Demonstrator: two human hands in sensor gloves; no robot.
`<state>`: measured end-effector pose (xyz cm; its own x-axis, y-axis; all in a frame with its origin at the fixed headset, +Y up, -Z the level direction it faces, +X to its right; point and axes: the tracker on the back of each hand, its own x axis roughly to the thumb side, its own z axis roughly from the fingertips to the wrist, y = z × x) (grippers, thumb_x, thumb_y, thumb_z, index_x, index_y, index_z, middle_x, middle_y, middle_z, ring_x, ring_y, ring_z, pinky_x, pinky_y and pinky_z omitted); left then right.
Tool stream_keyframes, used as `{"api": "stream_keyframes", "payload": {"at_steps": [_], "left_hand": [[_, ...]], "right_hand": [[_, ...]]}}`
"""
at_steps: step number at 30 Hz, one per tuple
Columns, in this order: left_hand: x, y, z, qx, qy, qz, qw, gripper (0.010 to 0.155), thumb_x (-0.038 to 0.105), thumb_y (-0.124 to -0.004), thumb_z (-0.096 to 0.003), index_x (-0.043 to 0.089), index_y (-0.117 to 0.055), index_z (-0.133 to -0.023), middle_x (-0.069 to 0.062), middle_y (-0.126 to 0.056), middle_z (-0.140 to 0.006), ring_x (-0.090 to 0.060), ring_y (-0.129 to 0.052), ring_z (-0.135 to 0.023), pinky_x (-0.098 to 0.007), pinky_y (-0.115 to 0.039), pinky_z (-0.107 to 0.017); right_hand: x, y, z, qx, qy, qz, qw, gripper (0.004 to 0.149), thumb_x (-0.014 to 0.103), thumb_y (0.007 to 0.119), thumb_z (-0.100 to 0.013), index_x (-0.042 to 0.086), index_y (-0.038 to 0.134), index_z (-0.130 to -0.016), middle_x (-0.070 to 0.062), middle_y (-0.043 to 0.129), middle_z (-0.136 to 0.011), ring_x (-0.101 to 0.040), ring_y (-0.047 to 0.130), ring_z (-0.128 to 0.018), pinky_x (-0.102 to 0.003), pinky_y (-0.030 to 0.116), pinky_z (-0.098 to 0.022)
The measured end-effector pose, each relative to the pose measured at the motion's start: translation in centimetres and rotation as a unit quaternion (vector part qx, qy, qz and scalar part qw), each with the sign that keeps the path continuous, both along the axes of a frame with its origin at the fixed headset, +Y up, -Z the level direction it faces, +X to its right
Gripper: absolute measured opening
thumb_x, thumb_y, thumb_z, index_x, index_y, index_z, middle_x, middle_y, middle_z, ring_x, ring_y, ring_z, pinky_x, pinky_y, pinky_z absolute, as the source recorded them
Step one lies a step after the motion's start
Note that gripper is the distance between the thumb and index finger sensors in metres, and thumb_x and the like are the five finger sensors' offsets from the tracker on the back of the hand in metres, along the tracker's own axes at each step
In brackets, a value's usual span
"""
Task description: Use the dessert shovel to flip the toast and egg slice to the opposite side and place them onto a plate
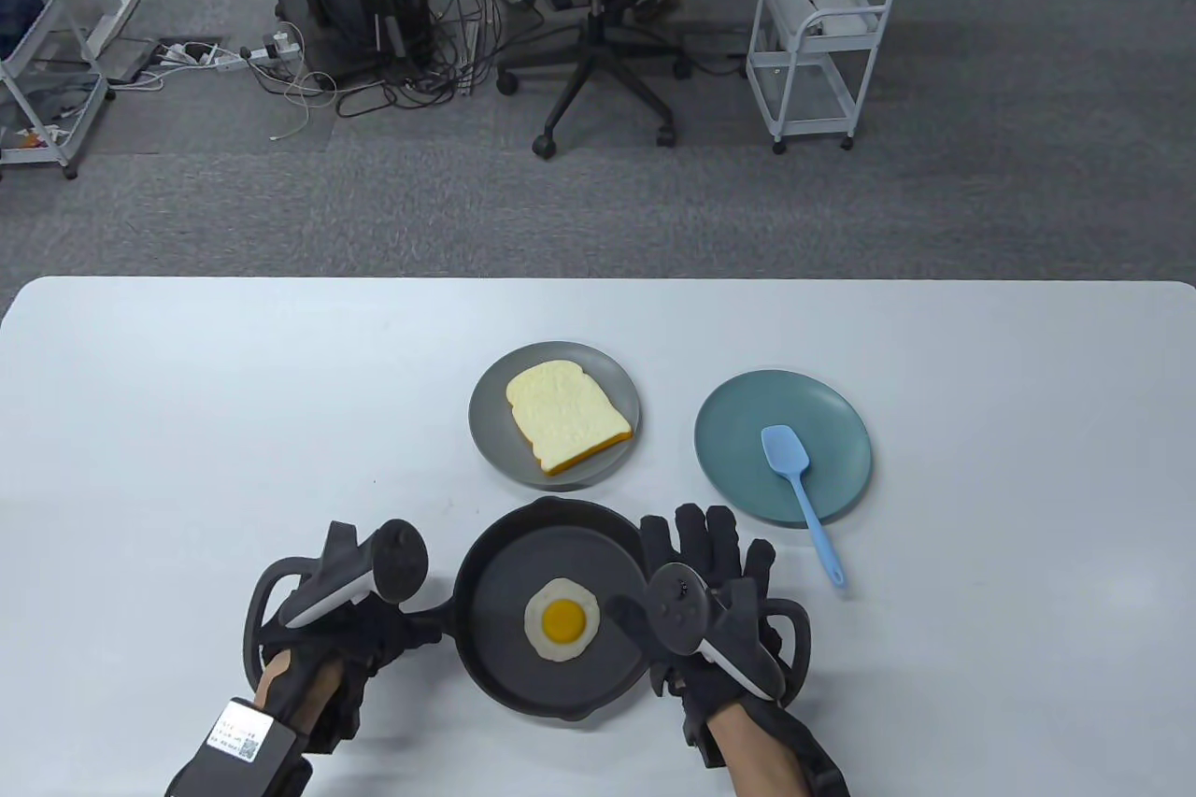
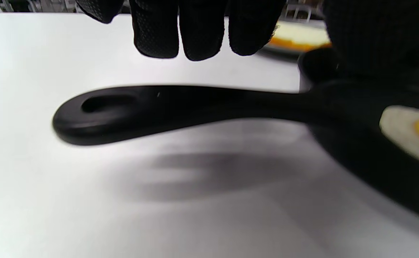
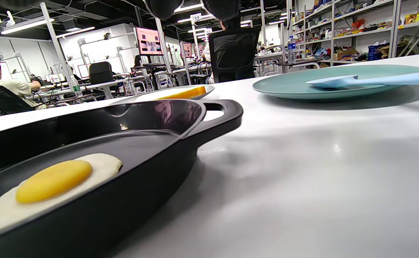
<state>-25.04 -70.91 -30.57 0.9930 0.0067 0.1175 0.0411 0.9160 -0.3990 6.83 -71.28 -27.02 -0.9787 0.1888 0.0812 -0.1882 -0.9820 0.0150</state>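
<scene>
Risking pan [image 1: 551, 610] skidding when shovel digs under egg slice [image 1: 561, 619]: left hand [image 1: 336, 619] hovers over handle [image 2: 152, 111], fingers relaxed, gripping nothing. Right hand [image 1: 719, 591] flat, released, beside pan. Egg between hands. Dessert shovel [image 1: 799, 484] beyond, on blue plate [image 1: 738, 423]. Toast [image 1: 565, 414] farther, grey plate [image 1: 491, 433].

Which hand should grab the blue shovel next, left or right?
Right, probably. The right hand lies open beside the pan, nearest the shovel resting on the blue plate. The left hand hovers over the pan handle, far across.
</scene>
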Motion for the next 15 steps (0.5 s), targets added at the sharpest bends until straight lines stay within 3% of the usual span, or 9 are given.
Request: {"api": "stream_keyframes", "payload": {"at_steps": [3,5,8,15], "left_hand": [[-0.6,0.4,0.0,0.088,0.006,0.035,0.995,0.087,0.072,-0.061,-0.0320,0.036,-0.044,-0.109,-0.005,-0.043,-0.123,-0.043,-0.042,-0.115,-0.066,-0.037,-0.080],[-1.5,0.2,-0.1,0.156,0.012,0.082,0.984,0.086,0.073,-0.055,-0.0332,0.036,-0.044,-0.110,-0.005,-0.043,-0.122,-0.043,-0.040,-0.115,-0.067,-0.036,-0.079],[-2.6,-0.5,-0.1,0.158,0.036,0.159,0.974,0.087,0.073,-0.054,-0.0344,0.035,-0.039,-0.111,-0.007,-0.032,-0.124,-0.044,-0.025,-0.116,-0.068,-0.025,-0.079],[-3.7,-1.3,0.4,0.147,0.022,0.118,0.982,0.090,0.075,-0.051,-0.0331,0.036,-0.034,-0.112,-0.007,-0.029,-0.125,-0.043,-0.022,-0.116,-0.069,-0.023,-0.079]], "right_hand": [[-0.2,-0.2,0.0,-0.007,0.002,0.004,1.000,0.089,0.072,0.061,-0.040,0.025,0.042,-0.114,-0.015,0.038,-0.128,-0.044,0.029,-0.114,-0.073,0.027,-0.073],[-0.3,-0.3,0.0,-0.009,0.003,0.006,1.000,0.089,0.072,0.061,-0.040,0.025,0.042,-0.114,-0.014,0.038,-0.128,-0.044,0.029,-0.114,-0.073,0.028,-0.073],[-0.3,-0.3,0.0,-0.011,0.002,0.006,1.000,0.089,0.072,0.061,-0.040,0.025,0.042,-0.114,-0.015,0.038,-0.128,-0.044,0.029,-0.115,-0.073,0.027,-0.073],[1.5,0.1,-0.3,-0.011,-0.041,-0.003,0.999,0.088,0.071,0.063,-0.041,0.025,0.043,-0.113,-0.014,0.039,-0.128,-0.044,0.029,-0.115,-0.073,0.027,-0.073]]}}
